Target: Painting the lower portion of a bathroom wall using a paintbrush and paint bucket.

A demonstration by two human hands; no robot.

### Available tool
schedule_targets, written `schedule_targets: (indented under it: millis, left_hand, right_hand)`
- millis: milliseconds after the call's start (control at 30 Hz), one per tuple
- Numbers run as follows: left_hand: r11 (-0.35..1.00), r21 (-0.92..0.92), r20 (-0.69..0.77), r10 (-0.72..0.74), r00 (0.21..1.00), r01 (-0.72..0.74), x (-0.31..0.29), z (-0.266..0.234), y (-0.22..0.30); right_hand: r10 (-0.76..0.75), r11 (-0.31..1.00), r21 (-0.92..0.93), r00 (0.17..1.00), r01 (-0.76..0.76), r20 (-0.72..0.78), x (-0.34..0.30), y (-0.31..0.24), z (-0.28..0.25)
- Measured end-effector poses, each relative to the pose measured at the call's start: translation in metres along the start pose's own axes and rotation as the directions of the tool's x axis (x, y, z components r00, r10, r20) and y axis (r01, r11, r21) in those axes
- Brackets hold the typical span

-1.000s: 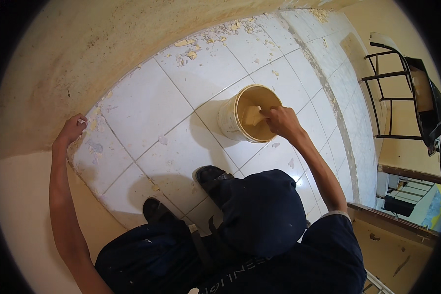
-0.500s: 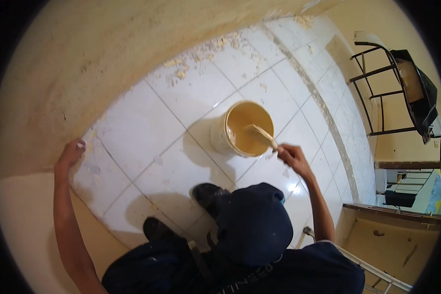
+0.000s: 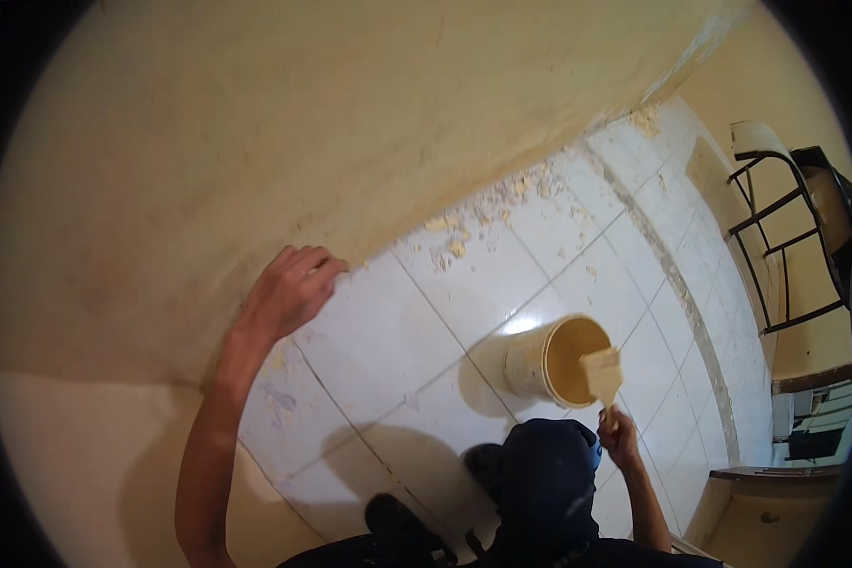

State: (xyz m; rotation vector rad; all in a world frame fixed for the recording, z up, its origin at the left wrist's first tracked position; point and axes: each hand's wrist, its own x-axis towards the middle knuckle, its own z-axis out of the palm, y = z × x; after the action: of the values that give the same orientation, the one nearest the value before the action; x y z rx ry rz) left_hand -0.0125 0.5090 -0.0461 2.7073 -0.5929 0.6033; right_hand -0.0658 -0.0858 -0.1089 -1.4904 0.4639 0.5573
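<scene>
A wide paintbrush (image 3: 602, 371) is gripped by its handle in my right hand (image 3: 619, 438). Its bristles, coated in cream paint, point away from me at the right side of a bucket's mouth. That pale bucket (image 3: 530, 364) stands on the floor, and its inside is cream-coloured. My left hand (image 3: 293, 289) is raised in front of the cream wall (image 3: 256, 123), to the left of the bucket. Its fingers are curled together; a small pale spot shows there, but I cannot make out what they hold.
Loose paint flakes (image 3: 456, 248) litter the white tiled floor (image 3: 369, 331) along the wall's base. A black metal-framed chair (image 3: 795, 237) lies at the far right. Below it is a doorway (image 3: 819, 431). My dark shoe (image 3: 393, 516) stands on the tiles.
The brush has come up from inside the bucket, bristles now showing flat at its rim. My left hand has risen from the floor-wall corner. The whole view has shifted toward the wall.
</scene>
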Motion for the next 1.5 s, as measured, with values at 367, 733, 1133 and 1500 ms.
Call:
schedule_targets:
  millis: [367, 733, 1133, 1500]
  left_hand:
    - [0.720, 0.632, -0.606, 0.229, 0.762, 0.286, 0.149, -0.227, -0.003]
    - [0.500, 0.757, -0.581, 0.222, 0.783, 0.420, 0.151, -0.218, 0.001]
    - [0.670, 0.642, -0.545, 0.058, 0.837, 0.372, 0.053, -0.268, 0.032]
    - [-0.140, 0.853, -0.516, -0.365, 0.775, 0.502, 0.056, -0.237, 0.062]
  right_hand:
    - [0.016, 0.999, 0.032, 0.992, -0.012, -0.128, 0.002, 0.047, 0.021]
    - [0.091, 0.934, 0.338, 0.991, -0.118, 0.094, 0.039, 0.043, 0.045]
    - [-0.676, 0.699, 0.130, 0.709, 0.704, -0.203, 0.009, -0.080, 0.214]
    - [-0.846, 0.161, 0.418, -0.093, 0.894, 0.525, -0.265, -0.272, 0.567]
